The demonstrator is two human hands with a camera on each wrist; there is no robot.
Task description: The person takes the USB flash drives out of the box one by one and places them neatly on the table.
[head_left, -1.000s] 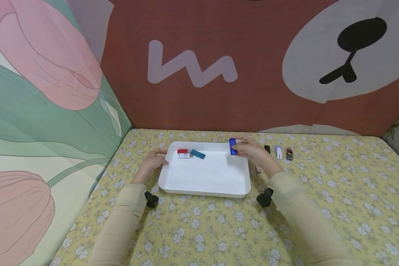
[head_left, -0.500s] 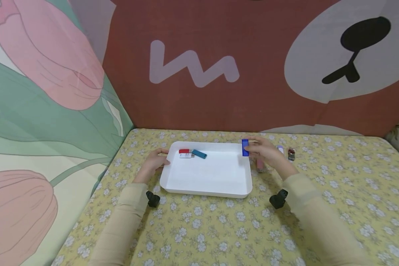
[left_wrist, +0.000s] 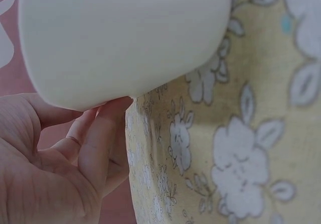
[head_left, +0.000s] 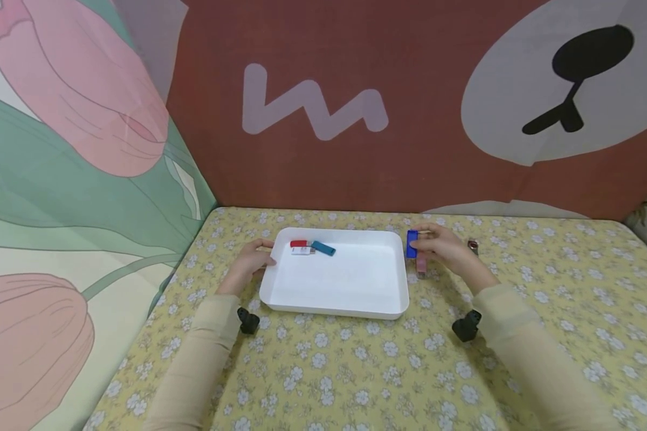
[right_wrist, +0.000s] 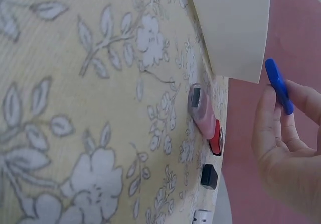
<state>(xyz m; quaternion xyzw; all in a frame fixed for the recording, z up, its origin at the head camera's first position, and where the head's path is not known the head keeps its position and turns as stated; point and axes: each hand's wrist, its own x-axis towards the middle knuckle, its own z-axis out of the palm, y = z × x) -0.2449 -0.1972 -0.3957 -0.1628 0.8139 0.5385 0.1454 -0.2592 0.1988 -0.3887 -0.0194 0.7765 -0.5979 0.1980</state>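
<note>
My left hand (head_left: 249, 263) holds the left rim of a white tray (head_left: 334, 287), thumb on the rim side and fingers under it in the left wrist view. In the tray's back left lie a red USB flash drive (head_left: 299, 243), a white USB flash drive (head_left: 300, 251) and a teal one (head_left: 323, 248). Just beyond the tray's right rim, my right hand (head_left: 443, 246) pinches a blue USB flash drive (right_wrist: 279, 86) between thumb and fingers, raised above the cloth. A pink USB flash drive (head_left: 421, 267) lies beneath it, partly hidden in the head view.
A floral tablecloth (head_left: 323, 383) covers the table. Right of the tray, the right wrist view shows a red drive (right_wrist: 215, 137), a black one (right_wrist: 208, 177) and a silver-white one (right_wrist: 202, 217) in a row. A printed backdrop (head_left: 410, 173) stands behind the table.
My right hand has carried the blue flash drive rightward, from over the tray's right side to outside its rim. The pink drive has come into view below. My left hand stays on the tray.
</note>
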